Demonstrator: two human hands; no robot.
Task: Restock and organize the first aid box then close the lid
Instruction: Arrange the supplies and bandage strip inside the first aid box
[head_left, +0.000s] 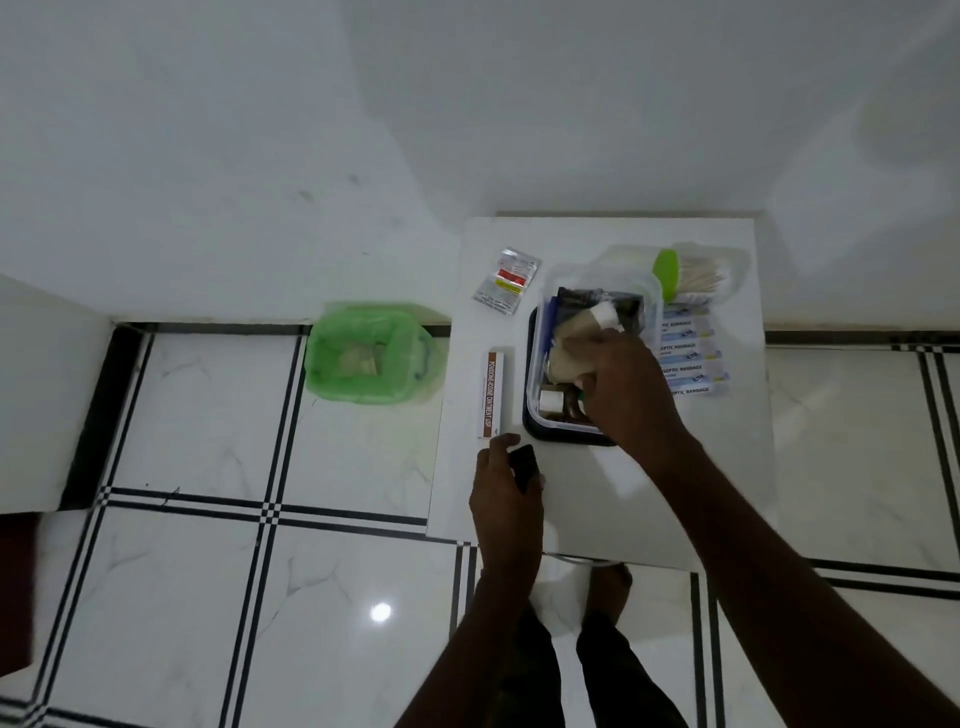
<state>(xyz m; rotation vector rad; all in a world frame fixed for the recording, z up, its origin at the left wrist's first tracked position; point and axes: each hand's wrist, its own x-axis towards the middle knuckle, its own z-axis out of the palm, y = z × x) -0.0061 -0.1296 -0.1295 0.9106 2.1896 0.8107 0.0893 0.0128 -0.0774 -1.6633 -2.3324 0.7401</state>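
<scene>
The first aid box (535, 364) sits open on the white worktop (597, 499). The right hand (623, 395) reaches into it, fingers closed around a beige bandage roll (569, 343) pressed among the contents. The ointment carton (492, 394) lies just left of the box, its long axis parallel to the box's side. Its near end almost touches the left hand (506, 488), whose fingers curl round a small dark object (523, 466), so that hand is nearer.

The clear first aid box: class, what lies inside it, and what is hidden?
Inside the first aid box: a beige bandage roll, a small white roll, dark packets at the back. The right hand covers the near right part; contents there are unseen.
</scene>
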